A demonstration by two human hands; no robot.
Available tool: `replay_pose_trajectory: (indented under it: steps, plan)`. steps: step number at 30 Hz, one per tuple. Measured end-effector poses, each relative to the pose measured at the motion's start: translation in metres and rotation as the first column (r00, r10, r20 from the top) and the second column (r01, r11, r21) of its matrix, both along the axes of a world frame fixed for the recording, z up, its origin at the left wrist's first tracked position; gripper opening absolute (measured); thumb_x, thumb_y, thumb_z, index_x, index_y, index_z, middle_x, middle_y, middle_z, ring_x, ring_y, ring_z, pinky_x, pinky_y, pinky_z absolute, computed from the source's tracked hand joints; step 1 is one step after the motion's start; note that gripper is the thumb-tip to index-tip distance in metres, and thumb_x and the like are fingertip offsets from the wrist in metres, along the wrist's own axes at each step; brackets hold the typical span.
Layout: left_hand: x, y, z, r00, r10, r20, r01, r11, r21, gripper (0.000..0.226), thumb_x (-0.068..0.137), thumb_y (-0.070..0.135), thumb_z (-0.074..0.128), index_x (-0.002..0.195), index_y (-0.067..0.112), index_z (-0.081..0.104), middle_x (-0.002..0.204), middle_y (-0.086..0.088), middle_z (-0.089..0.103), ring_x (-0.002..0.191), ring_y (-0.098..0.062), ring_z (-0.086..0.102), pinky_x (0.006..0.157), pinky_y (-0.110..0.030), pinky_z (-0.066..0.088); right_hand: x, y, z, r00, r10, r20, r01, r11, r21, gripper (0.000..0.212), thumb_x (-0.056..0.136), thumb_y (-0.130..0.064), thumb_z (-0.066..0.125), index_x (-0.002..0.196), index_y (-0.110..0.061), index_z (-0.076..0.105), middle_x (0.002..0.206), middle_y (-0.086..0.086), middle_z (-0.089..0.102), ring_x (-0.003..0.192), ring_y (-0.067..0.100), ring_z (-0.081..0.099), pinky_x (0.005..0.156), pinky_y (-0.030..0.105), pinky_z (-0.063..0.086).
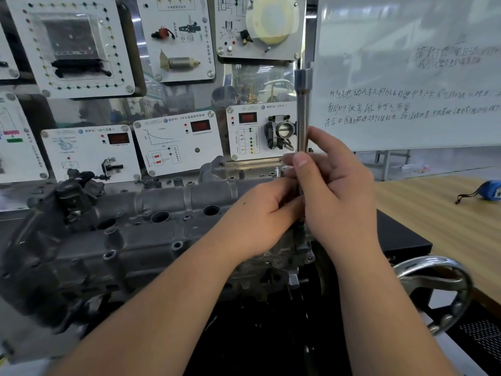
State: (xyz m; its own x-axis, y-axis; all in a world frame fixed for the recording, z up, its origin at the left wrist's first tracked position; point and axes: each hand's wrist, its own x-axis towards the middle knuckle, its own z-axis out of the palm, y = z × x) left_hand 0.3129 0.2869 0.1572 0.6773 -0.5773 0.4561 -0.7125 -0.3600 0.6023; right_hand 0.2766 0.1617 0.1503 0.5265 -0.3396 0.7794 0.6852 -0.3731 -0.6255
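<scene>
A long steel socket extension bar (302,109) stands upright over the right end of a grey engine cylinder head (130,229). My right hand (333,191) grips the bar's lower part, thumb and fingers wrapped round it. My left hand (260,215) pinches the bar's lowest part just above the head, fingers curled. The bar's bottom tip is hidden behind both hands.
A chrome handwheel (439,289) sticks out at the lower right. Behind the engine stands a panel of white sensor display boards (176,142). A whiteboard (406,77) with writing is at the upper right. A blue tape measure (492,189) lies on the wooden table (433,213).
</scene>
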Motion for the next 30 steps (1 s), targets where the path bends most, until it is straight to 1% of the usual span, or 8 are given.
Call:
replay_pose_trajectory:
  steps: [6,9,13,16,19,21,25,30]
  plan:
    - [-0.0014,-0.0015,-0.0002,1.000,-0.015,0.017,0.015,1.000,-0.017,0.019,0.103,0.031,0.057,0.118,0.023,0.066,0.093,0.003,0.075,0.082,-0.015,0.072,0.078,-0.048,0.058,-0.0010,0.0000,0.0004,0.998,-0.036,0.056,0.037,0.999,-0.032,0.012,0.096,-0.026,0.064,0.104,-0.033,0.069,0.082,-0.021,0.070,0.080,-0.002,0.065,0.070,0.007,0.043]
    - [-0.0008,-0.0009,-0.0004,1.000,-0.013,0.003,0.013,1.000,0.002,0.009,0.102,0.028,0.056,0.103,0.024,0.065,0.078,0.001,0.072,0.063,-0.017,0.067,0.067,-0.051,0.058,-0.0016,0.0021,0.0009,0.999,-0.018,0.037,0.022,0.996,-0.086,0.014,0.100,-0.027,0.055,0.103,-0.029,0.068,0.084,-0.017,0.071,0.085,0.003,0.067,0.071,0.013,0.047]
    - [0.0014,0.0000,-0.0006,1.000,-0.026,-0.014,0.025,0.999,-0.029,0.018,0.104,0.025,0.055,0.091,0.035,0.064,0.074,0.017,0.071,0.061,-0.001,0.064,0.058,-0.026,0.050,-0.0003,0.0032,-0.0005,0.999,0.044,0.014,-0.043,0.998,-0.042,0.038,0.102,-0.030,0.051,0.140,-0.033,0.054,0.101,-0.017,0.075,0.100,0.005,0.070,0.089,0.030,0.055]
    - [-0.0003,0.0001,0.0003,0.999,-0.036,-0.025,0.035,0.999,-0.024,0.018,0.105,0.022,0.055,0.098,0.035,0.065,0.073,0.022,0.070,0.060,0.002,0.064,0.057,-0.016,0.047,0.0005,0.0029,-0.0014,0.998,0.039,0.044,-0.038,0.999,-0.022,0.036,0.099,-0.033,0.058,0.134,-0.040,0.051,0.101,-0.016,0.076,0.098,0.006,0.071,0.087,0.034,0.058]
    - [-0.0030,-0.0009,0.0014,0.999,-0.033,0.009,0.033,0.999,-0.019,0.020,0.103,0.023,0.056,0.105,0.041,0.065,0.085,0.022,0.073,0.072,0.000,0.069,0.066,-0.025,0.056,0.0018,0.0041,-0.0012,0.998,0.003,0.060,-0.003,1.000,0.008,0.033,0.093,-0.031,0.068,0.125,-0.033,0.061,0.100,-0.018,0.073,0.095,0.003,0.070,0.080,0.019,0.055]
    - [-0.0034,-0.0026,0.0009,1.000,-0.024,0.006,0.024,0.999,-0.040,0.014,0.103,0.024,0.058,0.112,0.029,0.068,0.092,0.006,0.076,0.077,-0.015,0.071,0.074,-0.045,0.060,0.0024,0.0032,-0.0008,0.998,-0.030,0.061,0.028,0.999,0.034,0.026,0.093,-0.028,0.068,0.119,-0.027,0.069,0.095,-0.020,0.073,0.091,-0.001,0.069,0.078,0.013,0.051]
    - [-0.0045,-0.0019,0.0009,0.998,-0.009,-0.057,0.004,0.996,-0.092,0.018,0.105,0.024,0.056,0.114,0.020,0.070,0.100,-0.008,0.076,0.094,-0.030,0.072,0.087,-0.056,0.056,0.0010,0.0020,0.0001,0.999,-0.043,0.019,0.043,0.999,-0.019,0.031,0.098,-0.031,0.057,0.119,-0.015,0.073,0.095,-0.013,0.074,0.093,0.003,0.070,0.082,0.025,0.056]
    - [-0.0054,-0.0009,0.0007,0.999,-0.031,-0.036,0.028,0.997,-0.074,0.020,0.105,0.025,0.055,0.120,0.024,0.069,0.104,-0.001,0.077,0.098,-0.024,0.072,0.090,-0.052,0.057,-0.0004,0.0039,-0.0008,0.999,0.018,0.026,-0.018,1.000,0.012,0.038,0.099,-0.032,0.058,0.136,-0.024,0.061,0.101,-0.012,0.076,0.101,0.005,0.071,0.091,0.032,0.057]
